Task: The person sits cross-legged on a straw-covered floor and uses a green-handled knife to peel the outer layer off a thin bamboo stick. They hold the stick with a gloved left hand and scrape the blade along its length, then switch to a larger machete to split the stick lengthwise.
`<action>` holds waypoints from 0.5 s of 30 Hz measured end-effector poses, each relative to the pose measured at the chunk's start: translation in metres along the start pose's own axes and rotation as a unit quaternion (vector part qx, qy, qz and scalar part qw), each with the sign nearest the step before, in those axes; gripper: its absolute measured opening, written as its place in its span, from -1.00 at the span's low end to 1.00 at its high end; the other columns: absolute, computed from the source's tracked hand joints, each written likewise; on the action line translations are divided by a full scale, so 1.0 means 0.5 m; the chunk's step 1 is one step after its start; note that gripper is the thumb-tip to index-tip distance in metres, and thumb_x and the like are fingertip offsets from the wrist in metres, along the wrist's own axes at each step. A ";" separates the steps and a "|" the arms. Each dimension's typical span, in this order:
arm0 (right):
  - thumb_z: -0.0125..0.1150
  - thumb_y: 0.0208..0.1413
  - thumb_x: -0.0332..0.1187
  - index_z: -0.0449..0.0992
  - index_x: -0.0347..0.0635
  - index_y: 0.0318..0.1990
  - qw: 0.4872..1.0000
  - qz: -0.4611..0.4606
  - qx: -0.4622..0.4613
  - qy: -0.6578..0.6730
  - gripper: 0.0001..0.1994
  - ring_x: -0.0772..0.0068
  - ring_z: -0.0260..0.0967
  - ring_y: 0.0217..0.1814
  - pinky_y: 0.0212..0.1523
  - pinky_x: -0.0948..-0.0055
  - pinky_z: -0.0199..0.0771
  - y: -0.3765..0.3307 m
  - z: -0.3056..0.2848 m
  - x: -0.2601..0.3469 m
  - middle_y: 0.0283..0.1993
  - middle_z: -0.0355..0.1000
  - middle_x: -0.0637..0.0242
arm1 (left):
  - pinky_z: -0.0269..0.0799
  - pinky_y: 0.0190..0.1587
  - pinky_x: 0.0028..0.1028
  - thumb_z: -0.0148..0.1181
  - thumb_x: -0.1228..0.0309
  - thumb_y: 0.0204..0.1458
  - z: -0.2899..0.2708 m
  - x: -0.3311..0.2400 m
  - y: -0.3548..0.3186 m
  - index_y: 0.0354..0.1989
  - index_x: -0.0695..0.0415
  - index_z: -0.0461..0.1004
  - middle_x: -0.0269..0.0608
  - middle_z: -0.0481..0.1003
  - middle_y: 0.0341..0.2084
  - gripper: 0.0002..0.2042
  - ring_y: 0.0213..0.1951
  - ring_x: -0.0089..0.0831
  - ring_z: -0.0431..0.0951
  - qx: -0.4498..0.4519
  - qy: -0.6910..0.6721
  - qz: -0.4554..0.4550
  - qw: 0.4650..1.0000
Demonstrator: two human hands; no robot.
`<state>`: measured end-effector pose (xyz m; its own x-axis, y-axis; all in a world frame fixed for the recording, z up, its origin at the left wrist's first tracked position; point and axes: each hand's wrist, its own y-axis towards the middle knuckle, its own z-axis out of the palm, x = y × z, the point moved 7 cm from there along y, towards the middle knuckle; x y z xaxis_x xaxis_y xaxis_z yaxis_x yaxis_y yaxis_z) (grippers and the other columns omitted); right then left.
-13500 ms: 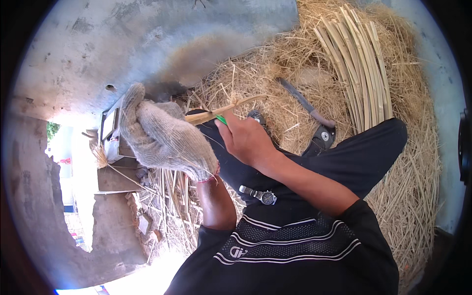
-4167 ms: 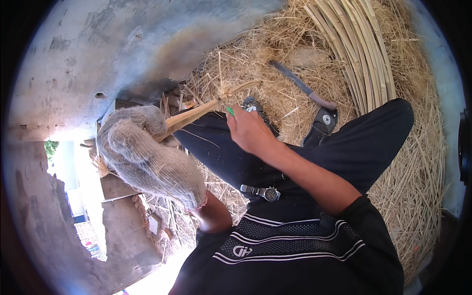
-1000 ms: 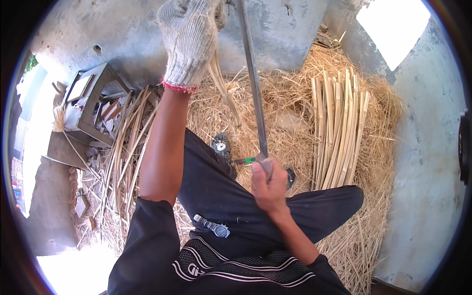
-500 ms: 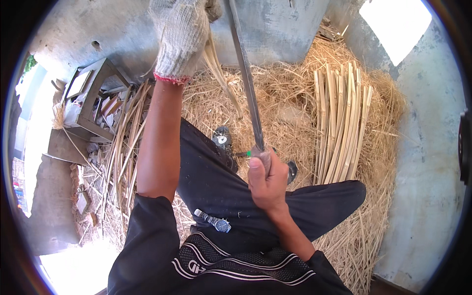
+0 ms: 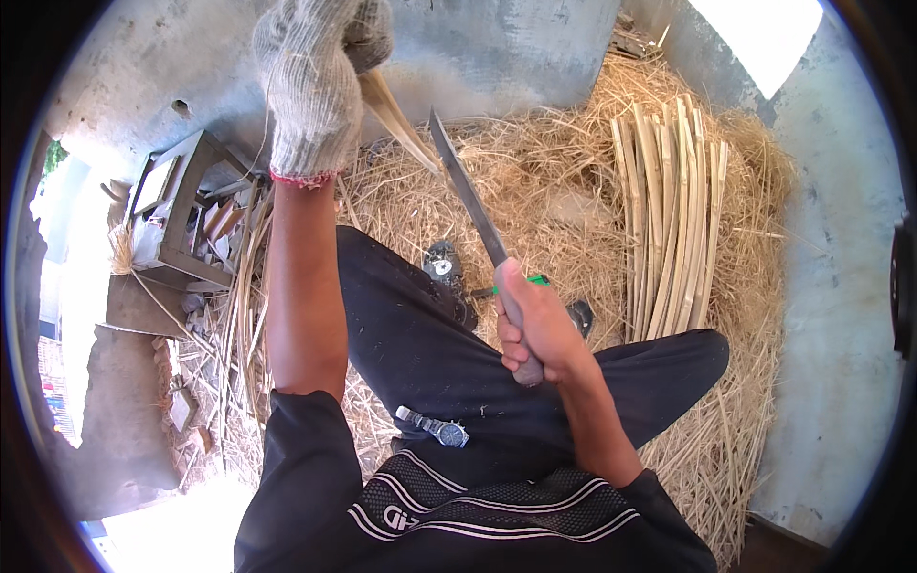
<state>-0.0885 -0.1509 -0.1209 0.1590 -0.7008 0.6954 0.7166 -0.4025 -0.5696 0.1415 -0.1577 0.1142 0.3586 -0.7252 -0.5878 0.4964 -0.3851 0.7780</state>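
Head view, left hand: I see the left hand (image 5: 320,95), in a grey knitted glove with red cuff, fingers curled around a pale, flat woody strip (image 5: 394,116) slanting down-right; the glove presumably guards against splinters.
Head view, right hand: the bare right hand (image 5: 537,325) has fingers wrapped round the brownish handle of a long dark-metal knife (image 5: 472,196), blade angled away, likely for safety; I can't tell whether it touches the strip.
Head view, bundle: pale slender sticks (image 5: 664,229) lie side by side on golden straw (image 5: 564,158), seemingly kept in order.

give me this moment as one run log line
left hand: gloved, gripping pale strip | right hand: bare, gripping long knife | strip bundle: on straw, picture right
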 end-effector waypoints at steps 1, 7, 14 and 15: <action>0.00 0.31 0.17 0.25 -0.14 -0.42 0.999 -0.028 -0.001 -0.035 -0.48 0.61 0.11 -0.80 -0.78 0.51 0.20 -0.010 0.014 0.004 -0.68 0.18 0.45 | -0.03 -0.65 -0.56 0.15 0.21 0.25 0.004 -0.001 0.002 -0.60 0.00 0.32 -0.52 0.15 -0.77 -0.65 -0.73 -0.66 0.10 0.001 -0.008 0.012 1.000; 0.11 0.32 -0.09 0.47 -0.28 -0.23 0.911 -0.327 -0.044 -0.247 -0.64 0.25 0.43 -0.62 -0.54 0.28 0.41 -0.063 0.078 0.038 -0.58 0.42 0.08 | -0.09 -0.66 -0.55 0.12 0.16 0.26 0.015 -0.031 0.003 -0.59 -0.05 0.26 -0.54 0.08 -0.75 -0.64 -0.73 -0.67 0.01 -0.064 0.060 0.029 0.996; 0.03 0.32 0.03 0.50 -0.36 -0.27 0.939 -0.153 -0.120 -0.285 -0.50 -0.21 0.46 -0.36 -0.28 0.09 0.42 0.079 0.012 -0.036 -0.44 0.46 -0.13 | 0.58 -0.31 -0.49 0.00 0.26 0.30 -0.023 -0.007 0.012 -0.17 0.24 0.53 -0.17 0.56 -0.42 -0.72 -0.43 -0.47 0.59 -0.160 0.363 0.047 0.917; 0.02 0.32 0.05 0.50 -0.36 -0.28 0.948 -0.115 -0.105 -0.276 -0.49 -0.18 0.46 -0.37 -0.28 0.10 0.41 0.068 0.018 -0.034 -0.45 0.47 -0.12 | 0.59 -0.29 -0.48 0.02 0.27 0.28 -0.032 -0.024 0.011 -0.11 0.24 0.52 -0.16 0.57 -0.38 -0.72 -0.39 -0.44 0.61 -0.135 0.488 0.094 0.857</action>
<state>-0.0607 -0.1472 -0.1481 0.3875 -0.1877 0.9025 0.6333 -0.6573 -0.4086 0.1525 -0.1418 0.1222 0.8773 0.1128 -0.4664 0.4754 -0.0725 0.8767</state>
